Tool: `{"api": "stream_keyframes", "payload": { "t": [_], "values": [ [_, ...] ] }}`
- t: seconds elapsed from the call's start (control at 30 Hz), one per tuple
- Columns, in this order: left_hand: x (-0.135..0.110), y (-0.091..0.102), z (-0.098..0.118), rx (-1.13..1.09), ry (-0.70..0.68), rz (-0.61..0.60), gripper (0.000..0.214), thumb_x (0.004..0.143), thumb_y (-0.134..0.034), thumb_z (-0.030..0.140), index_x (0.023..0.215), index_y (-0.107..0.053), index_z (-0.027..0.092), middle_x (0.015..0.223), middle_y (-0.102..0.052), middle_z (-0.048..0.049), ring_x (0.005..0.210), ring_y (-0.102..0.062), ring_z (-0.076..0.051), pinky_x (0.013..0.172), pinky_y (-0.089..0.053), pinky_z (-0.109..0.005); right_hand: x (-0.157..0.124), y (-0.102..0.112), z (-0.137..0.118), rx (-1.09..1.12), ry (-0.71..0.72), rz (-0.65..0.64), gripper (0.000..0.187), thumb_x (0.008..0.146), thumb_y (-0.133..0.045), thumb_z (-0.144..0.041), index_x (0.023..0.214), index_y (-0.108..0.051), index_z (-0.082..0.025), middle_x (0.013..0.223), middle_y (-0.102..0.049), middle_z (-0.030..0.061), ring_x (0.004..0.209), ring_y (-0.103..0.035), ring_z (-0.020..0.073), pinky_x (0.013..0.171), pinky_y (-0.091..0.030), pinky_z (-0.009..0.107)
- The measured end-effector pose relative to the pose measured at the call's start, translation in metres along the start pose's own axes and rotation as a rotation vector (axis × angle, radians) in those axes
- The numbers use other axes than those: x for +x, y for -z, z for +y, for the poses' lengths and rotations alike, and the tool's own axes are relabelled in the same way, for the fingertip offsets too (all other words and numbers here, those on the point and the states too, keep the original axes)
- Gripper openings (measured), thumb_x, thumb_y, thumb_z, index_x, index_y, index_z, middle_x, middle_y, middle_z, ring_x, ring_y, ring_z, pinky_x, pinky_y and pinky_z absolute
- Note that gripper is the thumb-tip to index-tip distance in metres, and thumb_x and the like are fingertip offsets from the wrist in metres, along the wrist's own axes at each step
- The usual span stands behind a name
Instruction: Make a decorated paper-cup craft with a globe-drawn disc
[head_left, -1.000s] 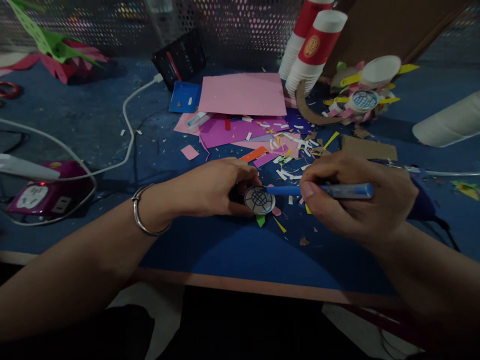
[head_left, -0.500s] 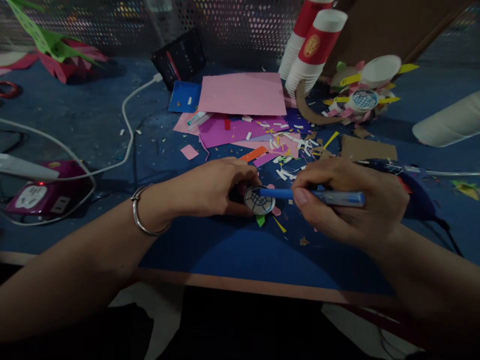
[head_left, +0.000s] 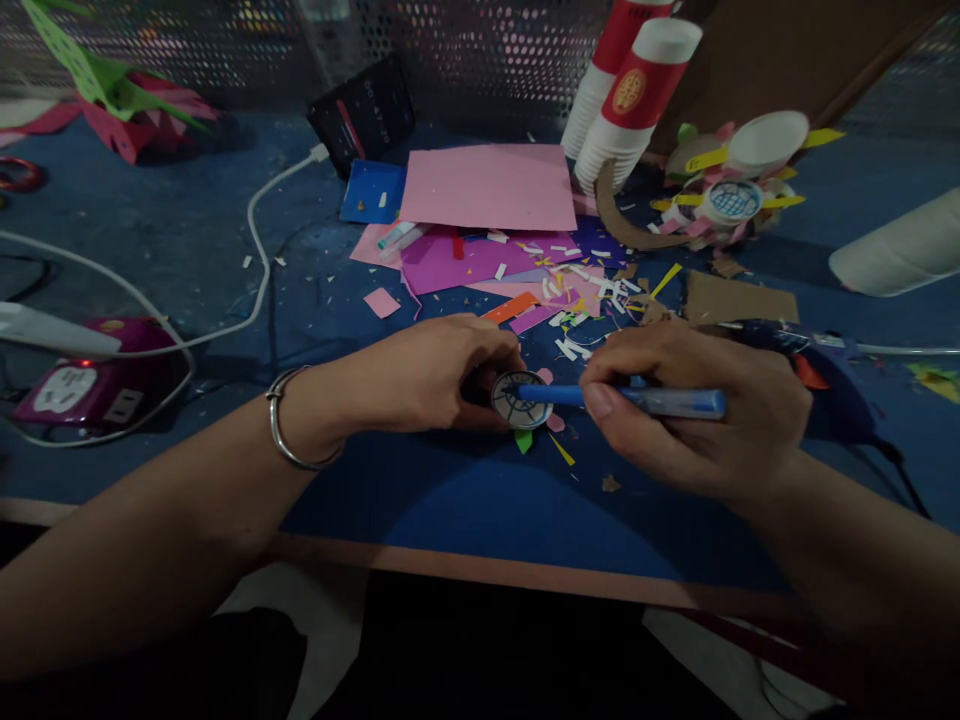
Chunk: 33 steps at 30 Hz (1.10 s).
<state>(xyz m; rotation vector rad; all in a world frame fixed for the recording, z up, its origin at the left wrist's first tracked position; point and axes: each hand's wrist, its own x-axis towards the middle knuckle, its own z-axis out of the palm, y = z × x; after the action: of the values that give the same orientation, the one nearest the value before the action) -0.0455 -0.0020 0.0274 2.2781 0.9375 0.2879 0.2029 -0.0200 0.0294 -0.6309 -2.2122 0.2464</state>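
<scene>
My left hand (head_left: 442, 375) is closed around the side of a small paper cup (head_left: 534, 414), its body mostly hidden by my fingers. The cup's round white base faces up towards me and carries a blue drawn pattern of curved, crossing lines. Pinched in my right hand (head_left: 697, 405) is a blue felt-tip pen (head_left: 559, 395), with its clear, blue-ended rear pointing right. The pen's tip meets the drawn base near its middle. Green, pink and yellow paper scraps (head_left: 523, 440) lie just below and beside the cup.
Pink card (head_left: 487, 187), purple paper and many cut scraps lie beyond my hands. Behind stand stacked paper cups (head_left: 634, 100) and a decorated cup craft (head_left: 735, 200). A glue gun (head_left: 832, 390) lies right; a purple power socket (head_left: 90, 385), white cable and propped phone (head_left: 362, 115) are left.
The pen tip has shifted slightly down across the cup's base, towards its middle. Both hands keep their holds. The whole view has moved a little.
</scene>
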Motion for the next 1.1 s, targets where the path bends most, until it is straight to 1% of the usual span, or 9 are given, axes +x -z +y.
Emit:
{"api": "stream_keyframes", "payload": {
  "t": [0.2,0.53,0.63,0.77,0.93,1.1],
  "values": [
    [0.0006,-0.0009,-0.0015,-0.003,0.01,-0.001,0.031,0.085,-0.086,0.031,0.11,-0.076,0.018,0.093,-0.071,-0.0019,0.083,-0.063,-0.017,0.073,-0.045,-0.027,0.0004,0.0001,0.0007,0.017,0.017,-0.01,0.019,0.087,-0.066,-0.009,0.09,-0.063,-0.027,0.072,-0.073,-0.0034,0.057,-0.069,0.0153,0.054,-0.056,0.029],
    [-0.0001,-0.0006,-0.0018,0.007,0.011,-0.005,0.032,0.084,-0.087,0.03,0.111,-0.075,0.018,0.093,-0.07,-0.0014,0.082,-0.063,-0.017,0.072,-0.045,-0.026,-0.0007,-0.0015,0.0021,0.022,0.009,-0.018,0.017,0.088,-0.066,-0.01,0.09,-0.063,-0.026,0.071,-0.073,-0.0035,0.058,-0.069,0.014,0.055,-0.055,0.028],
    [0.0001,-0.0004,-0.0015,0.009,0.016,-0.008,0.031,0.084,-0.087,0.029,0.111,-0.075,0.017,0.093,-0.069,-0.0012,0.082,-0.062,-0.016,0.072,-0.044,-0.026,-0.0002,-0.0018,0.0018,0.022,-0.005,-0.007,0.017,0.088,-0.067,-0.01,0.089,-0.063,-0.027,0.072,-0.073,-0.0038,0.058,-0.069,0.0138,0.056,-0.054,0.028],
    [0.0009,-0.0003,-0.0022,0.017,0.02,-0.014,0.033,0.085,-0.086,0.032,0.112,-0.075,0.018,0.092,-0.07,-0.0013,0.085,-0.063,-0.018,0.073,-0.044,-0.027,-0.0002,-0.0031,0.0019,0.054,-0.027,0.005,0.018,0.088,-0.068,-0.01,0.089,-0.064,-0.027,0.074,-0.074,-0.0043,0.06,-0.069,0.0133,0.056,-0.053,0.027],
    [0.0013,0.0003,-0.0017,0.005,0.038,-0.026,0.033,0.085,-0.086,0.034,0.111,-0.075,0.018,0.093,-0.071,-0.0019,0.086,-0.064,-0.019,0.075,-0.045,-0.028,-0.0021,-0.0044,0.0029,0.035,-0.055,0.027,0.02,0.087,-0.068,-0.008,0.089,-0.066,-0.027,0.076,-0.074,-0.004,0.06,-0.067,0.0141,0.056,-0.051,0.03],
    [0.0019,0.0004,-0.001,0.005,0.043,-0.027,0.033,0.083,-0.087,0.033,0.11,-0.075,0.017,0.092,-0.07,-0.0019,0.083,-0.064,-0.018,0.074,-0.045,-0.028,-0.0034,-0.0033,0.0029,0.039,-0.077,0.033,0.021,0.086,-0.069,-0.007,0.088,-0.066,-0.028,0.076,-0.074,-0.0043,0.061,-0.067,0.0147,0.058,-0.051,0.031]
  ]
}}
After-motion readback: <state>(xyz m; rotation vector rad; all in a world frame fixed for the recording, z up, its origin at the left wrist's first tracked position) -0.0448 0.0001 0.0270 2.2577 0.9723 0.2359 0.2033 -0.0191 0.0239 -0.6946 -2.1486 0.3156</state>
